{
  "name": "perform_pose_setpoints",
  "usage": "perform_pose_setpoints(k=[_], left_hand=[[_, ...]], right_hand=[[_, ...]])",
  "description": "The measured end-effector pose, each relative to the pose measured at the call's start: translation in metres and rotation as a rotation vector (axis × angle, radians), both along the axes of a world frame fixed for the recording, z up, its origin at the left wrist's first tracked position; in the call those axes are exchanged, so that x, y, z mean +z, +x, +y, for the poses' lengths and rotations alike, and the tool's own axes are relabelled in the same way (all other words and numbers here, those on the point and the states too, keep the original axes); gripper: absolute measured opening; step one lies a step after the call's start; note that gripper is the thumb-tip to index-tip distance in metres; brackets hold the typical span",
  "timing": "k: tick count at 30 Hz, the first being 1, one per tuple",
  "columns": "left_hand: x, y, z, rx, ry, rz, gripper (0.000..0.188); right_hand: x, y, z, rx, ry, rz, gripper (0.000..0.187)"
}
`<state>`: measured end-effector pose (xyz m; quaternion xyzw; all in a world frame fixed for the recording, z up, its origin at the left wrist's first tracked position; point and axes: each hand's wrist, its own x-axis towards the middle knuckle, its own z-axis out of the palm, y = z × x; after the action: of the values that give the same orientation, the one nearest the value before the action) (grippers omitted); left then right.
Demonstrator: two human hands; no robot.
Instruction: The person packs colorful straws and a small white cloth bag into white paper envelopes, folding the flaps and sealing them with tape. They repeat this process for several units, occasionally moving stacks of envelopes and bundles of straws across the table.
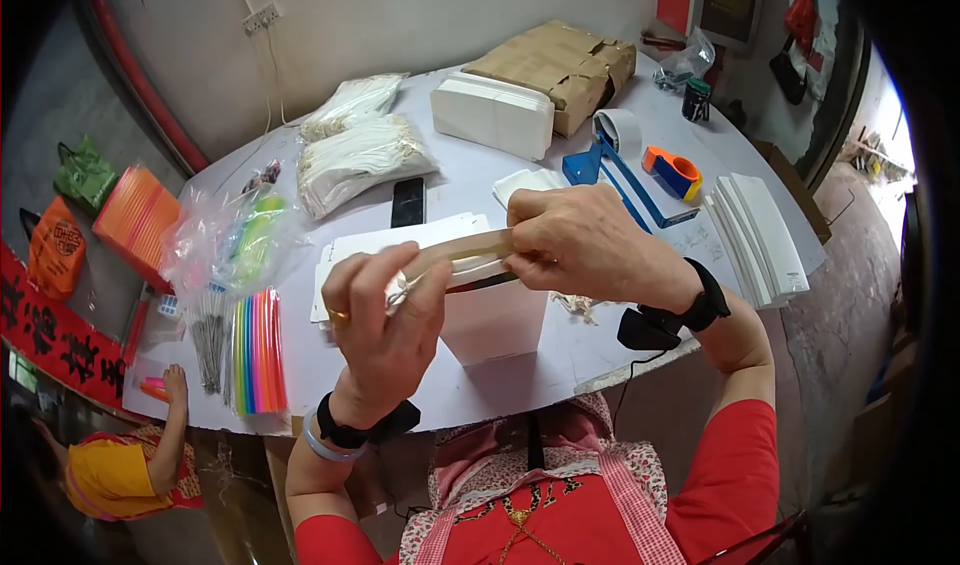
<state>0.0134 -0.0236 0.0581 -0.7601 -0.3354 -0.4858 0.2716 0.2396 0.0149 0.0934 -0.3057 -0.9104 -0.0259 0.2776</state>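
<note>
A white box-shaped paper bag [495, 325] stands upright in front of me near the table's front edge, a dark line showing at its top. Across that top runs a beige band-like strip [465, 249], held between both hands. My left hand [385, 315] has its thumb and fingers closed around the strip's left end, by the bag's upper left corner. At the other end, the bent fingers of my right hand [580, 240] pinch the strip. The fingers hide the bag's upper corners. Flat white sheets [335, 265] lie behind my left hand.
Colourful sticks [262, 355] and metal rods [209, 340] lie left. Behind are bagged white bundles [360, 155], a phone [408, 203], a white stack [490, 115] and a brown package [560, 60]. Right are a blue tape dispenser [630, 190] and folded white pieces [755, 240]. A person in yellow [115, 470] reaches over the left edge.
</note>
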Motion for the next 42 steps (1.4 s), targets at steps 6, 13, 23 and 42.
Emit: perform_pose_setpoints(k=[6,13,23,42], left_hand=[[-0.003,-0.004,-0.003,-0.167,-0.144,0.119,0.026],[0.008,-0.008,-0.001,-0.229,-0.405,-0.028,0.021],[0.010,-0.005,0.002,-0.203,-0.356,0.062,0.018],[0.013,-0.002,-0.014,-0.081,-0.190,0.293,0.030]], right_hand=[[0.000,0.006,-0.003,0.000,-0.041,0.002,0.016],[-0.007,0.014,-0.002,0.059,0.024,0.066,0.018],[-0.015,0.007,-0.002,0.061,0.023,0.201,0.026],[-0.004,0.008,-0.010,-0.108,-0.069,0.057,0.023]])
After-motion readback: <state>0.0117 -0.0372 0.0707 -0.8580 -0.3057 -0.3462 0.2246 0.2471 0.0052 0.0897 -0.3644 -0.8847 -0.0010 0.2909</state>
